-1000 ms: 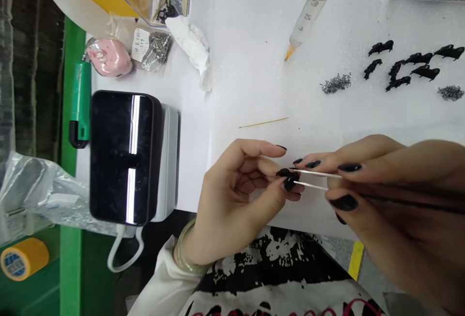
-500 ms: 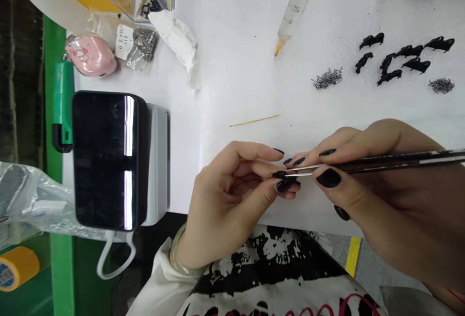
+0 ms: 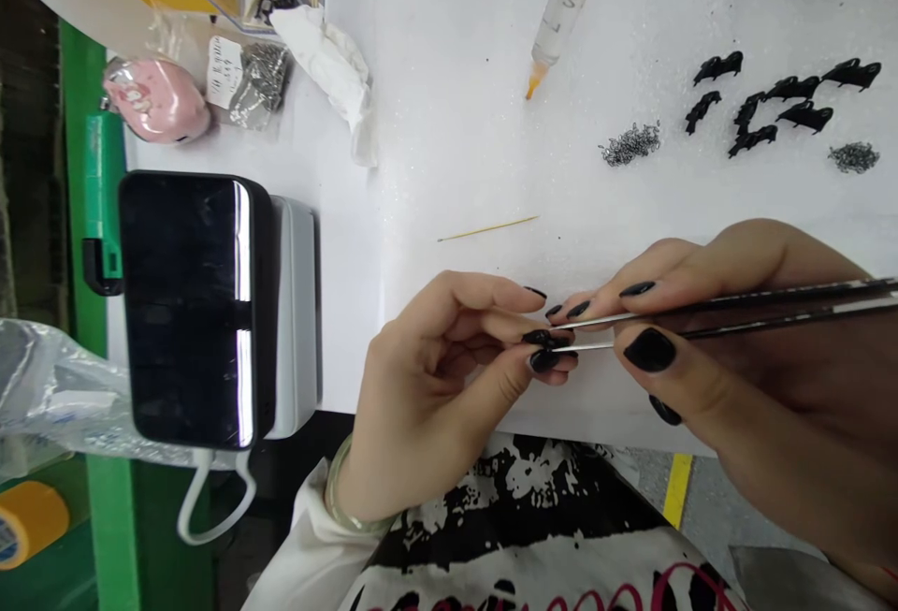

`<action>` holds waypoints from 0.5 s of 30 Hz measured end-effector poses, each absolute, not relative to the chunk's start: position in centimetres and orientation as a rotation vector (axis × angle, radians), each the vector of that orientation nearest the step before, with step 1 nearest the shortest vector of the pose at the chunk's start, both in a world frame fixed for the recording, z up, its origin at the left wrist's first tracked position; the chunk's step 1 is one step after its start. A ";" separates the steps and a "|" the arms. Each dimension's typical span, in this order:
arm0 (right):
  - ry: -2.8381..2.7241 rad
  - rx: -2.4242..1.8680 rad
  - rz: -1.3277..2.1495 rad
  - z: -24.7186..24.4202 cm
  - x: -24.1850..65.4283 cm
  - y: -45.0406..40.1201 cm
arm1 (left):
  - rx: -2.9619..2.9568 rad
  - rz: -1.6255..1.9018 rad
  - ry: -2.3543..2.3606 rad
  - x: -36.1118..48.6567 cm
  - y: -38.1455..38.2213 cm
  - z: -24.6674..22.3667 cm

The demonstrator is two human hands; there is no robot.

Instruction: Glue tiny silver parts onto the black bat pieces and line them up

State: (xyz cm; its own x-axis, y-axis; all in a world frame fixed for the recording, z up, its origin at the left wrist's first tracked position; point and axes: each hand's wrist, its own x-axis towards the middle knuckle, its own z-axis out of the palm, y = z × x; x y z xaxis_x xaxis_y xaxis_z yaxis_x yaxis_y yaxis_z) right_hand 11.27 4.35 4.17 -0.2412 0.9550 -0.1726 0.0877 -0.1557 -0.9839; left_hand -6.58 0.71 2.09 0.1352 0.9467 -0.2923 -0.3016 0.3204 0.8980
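Between thumb and fingertips, my left hand (image 3: 441,377) pinches a small black piece (image 3: 559,341), mostly hidden by the fingers and dark nails. My right hand (image 3: 730,368) grips a pair of black tweezers (image 3: 750,310). The tweezers' bare metal tips reach the black piece, with a gap between the two arms. Beyond my hands lie several similar black pieces (image 3: 792,87) and two small heaps of tiny metal rings, one heap (image 3: 631,144) nearer the middle and another heap (image 3: 854,158) at the right. A thin yellow stick (image 3: 489,228) rests on the white surface.
A syringe (image 3: 565,12) with an orange tip lies at the top. At the left sit a black-screened device (image 3: 189,312), a white tissue (image 3: 333,68), a bag of small metal parts (image 3: 259,82), a pink case (image 3: 158,101) and a green-handled tool (image 3: 104,190).
The tweezers' arms have spread apart at the black piece, and my right thumb has shifted slightly. My left hand keeps its pinch. The whole view has shifted a little.
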 end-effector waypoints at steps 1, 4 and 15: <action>-1.342 -1.266 1.499 4.2 11.3 4.3 | 0.785 1.052 1.049 -6.6 0.7 2.1; -1.330 -1.309 1.495 4.3 11.4 4.2 | 0.783 1.054 1.073 -6.5 0.7 2.1; -1.340 -1.274 1.490 4.3 11.4 4.1 | 0.802 1.059 1.124 -6.5 0.7 2.1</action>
